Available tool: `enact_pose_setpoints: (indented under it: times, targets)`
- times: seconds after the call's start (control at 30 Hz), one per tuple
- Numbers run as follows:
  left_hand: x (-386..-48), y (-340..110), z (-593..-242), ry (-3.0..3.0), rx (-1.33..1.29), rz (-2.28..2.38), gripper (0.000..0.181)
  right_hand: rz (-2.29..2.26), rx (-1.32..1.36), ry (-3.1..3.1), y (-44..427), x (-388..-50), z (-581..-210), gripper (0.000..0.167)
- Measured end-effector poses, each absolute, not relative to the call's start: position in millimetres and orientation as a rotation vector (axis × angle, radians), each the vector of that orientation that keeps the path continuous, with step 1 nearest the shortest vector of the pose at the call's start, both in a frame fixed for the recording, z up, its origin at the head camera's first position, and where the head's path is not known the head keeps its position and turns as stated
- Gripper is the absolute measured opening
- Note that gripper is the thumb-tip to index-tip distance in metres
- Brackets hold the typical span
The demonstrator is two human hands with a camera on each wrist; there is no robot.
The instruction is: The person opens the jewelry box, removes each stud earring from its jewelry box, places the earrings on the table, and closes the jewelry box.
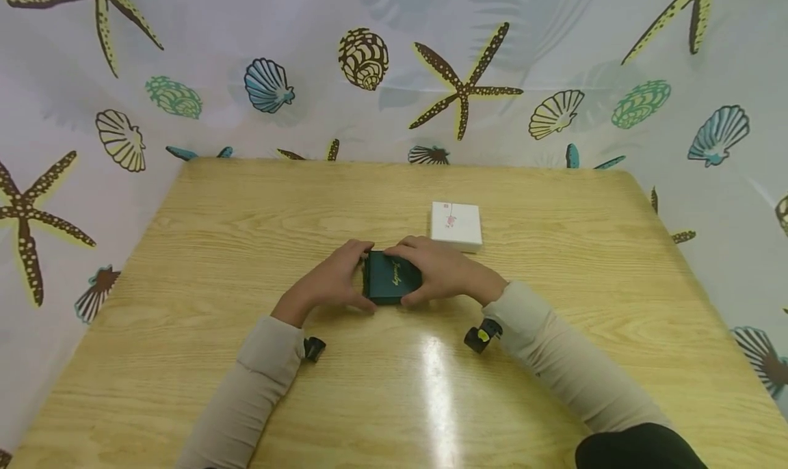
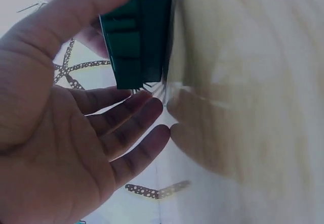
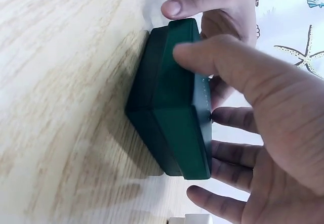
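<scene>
We look down on a pale wood-grain tabletop [image 1: 215, 223], its far edge and both side edges bordered by white cloth [image 1: 308, 18] printed with starfish and seashells in yellow, brown, blue and green. A bright streak of reflected light [image 1: 438, 394] runs from near the middle toward the near edge. Toward the far edge, right of the middle, we see a white box [image 1: 456, 224] with small red marks on its top.

Around the middle of the tabletop, well apart from every edge, sits a dark green box [image 1: 389, 284] with gold lettering on top; from the wrists we make out a seam between its upper and lower parts. Both hands are at it. The right hand [image 1: 446, 271] grips its right end, the thumb against the side facing the near edge and the fingers toward the far side. The left hand [image 1: 331, 277] is spread fairly wide around the left end, its fingers relaxed and slightly bent, the thumb by the corner nearest the near edge; we cannot tell how firmly it touches. Beige sleeves [image 1: 246, 387] reach in from the near edge.
</scene>
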State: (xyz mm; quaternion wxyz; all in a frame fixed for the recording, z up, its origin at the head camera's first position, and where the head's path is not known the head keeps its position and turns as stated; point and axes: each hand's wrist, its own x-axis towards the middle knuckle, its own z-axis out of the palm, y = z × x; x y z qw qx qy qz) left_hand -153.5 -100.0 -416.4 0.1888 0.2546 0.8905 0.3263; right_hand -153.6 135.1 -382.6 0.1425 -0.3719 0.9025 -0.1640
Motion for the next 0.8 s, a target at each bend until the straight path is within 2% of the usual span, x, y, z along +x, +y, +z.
enact_pose_setpoints:
  times: [0.2,0.8]
  targets:
    - [-152.1,-100.2,-414.4,2.499,0.728,0.953,0.105,-0.463,-1.066,2.623,129.0,-153.5,-385.1,0.097]
    - [-152.0,-98.5,-416.6,2.472,0.751,0.997,0.101,-0.442,-0.985,2.646,126.2,-154.9,-387.7,0.094]
